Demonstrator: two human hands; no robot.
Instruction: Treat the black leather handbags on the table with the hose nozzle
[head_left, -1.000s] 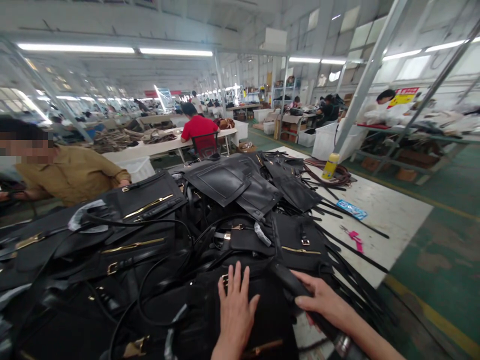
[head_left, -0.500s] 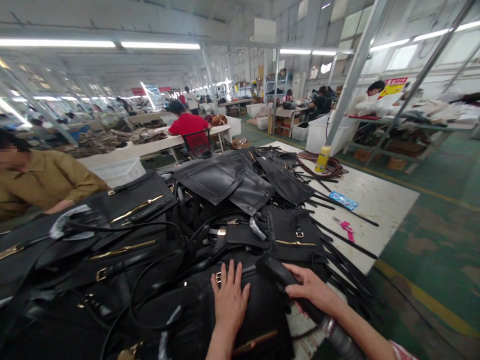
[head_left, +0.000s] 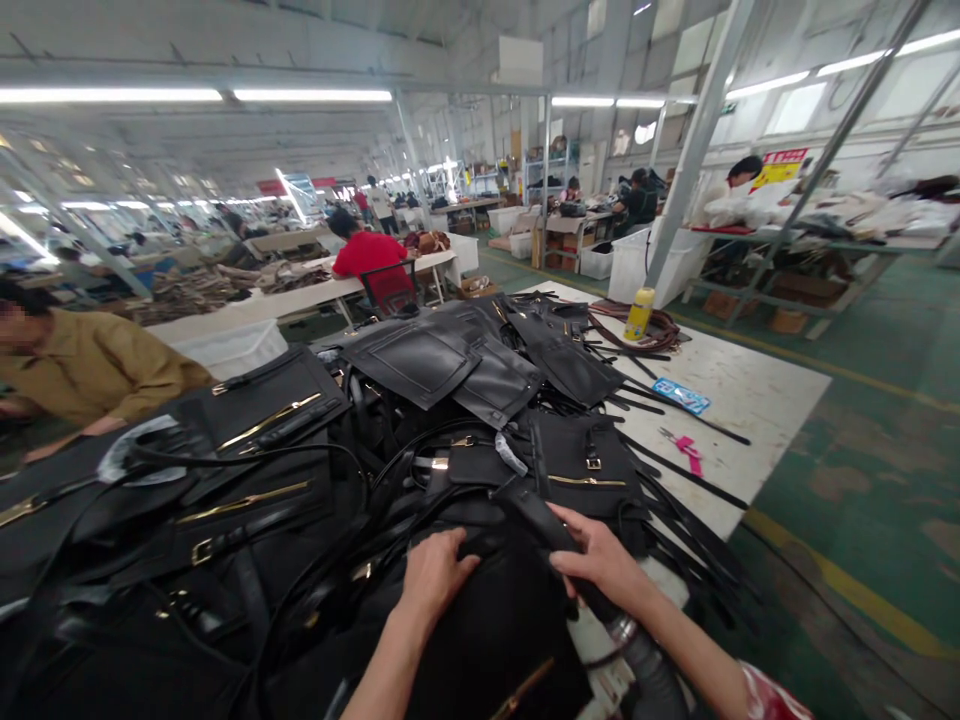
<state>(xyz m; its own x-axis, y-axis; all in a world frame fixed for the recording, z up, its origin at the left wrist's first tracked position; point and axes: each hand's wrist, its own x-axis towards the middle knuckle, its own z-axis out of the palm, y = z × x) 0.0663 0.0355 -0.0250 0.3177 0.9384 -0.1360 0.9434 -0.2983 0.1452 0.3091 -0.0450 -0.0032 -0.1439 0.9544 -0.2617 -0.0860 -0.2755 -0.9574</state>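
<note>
Gripping a black bag (head_left: 495,640) at the table edge (head_left: 750,400), left hand (head_left: 435,572) curled, right hand (head_left: 596,560) clamping a roller (head_left: 544,520)

- black leather bag (head_left: 495,630), flat on top of the pile at the near table edge, gold zipper low on its front
- black tool (head_left: 541,520), tilted, lying across bag's upper right corner
</note>
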